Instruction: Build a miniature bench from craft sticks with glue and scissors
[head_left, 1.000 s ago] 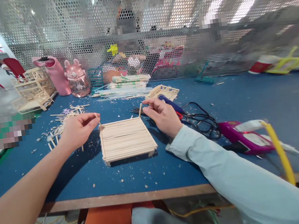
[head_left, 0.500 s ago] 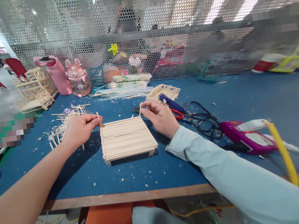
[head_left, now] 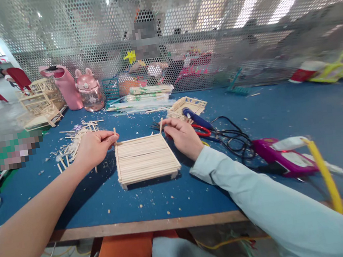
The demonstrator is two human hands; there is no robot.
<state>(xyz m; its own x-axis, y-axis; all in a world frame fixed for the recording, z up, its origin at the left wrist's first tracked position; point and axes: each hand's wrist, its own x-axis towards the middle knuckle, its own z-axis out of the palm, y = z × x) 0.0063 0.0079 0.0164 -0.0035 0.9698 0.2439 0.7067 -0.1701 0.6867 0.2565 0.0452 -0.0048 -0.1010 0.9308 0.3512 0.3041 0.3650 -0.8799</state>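
A small platform of pale wooden sticks stands on short legs on the blue tabletop. At its far left corner, my left hand pinches a short upright stick between thumb and fingertips. My right hand grips another short upright stick at the far right corner, which leans slightly. Left of the platform lies a pile of loose cut sticks. Just behind my right hand are a small stick-built frame and a blue-handled tool, beside a red handle.
A purple glue gun with a yellow strip lies at right, near a coiled black cable. Pink bottles, a stick-built model and bagged sticks stand along the back before a perforated metal screen.
My left hand has shifted very slightly right and its upright stick stands a little straighter. My right hand has barely moved; the platform stays in place.
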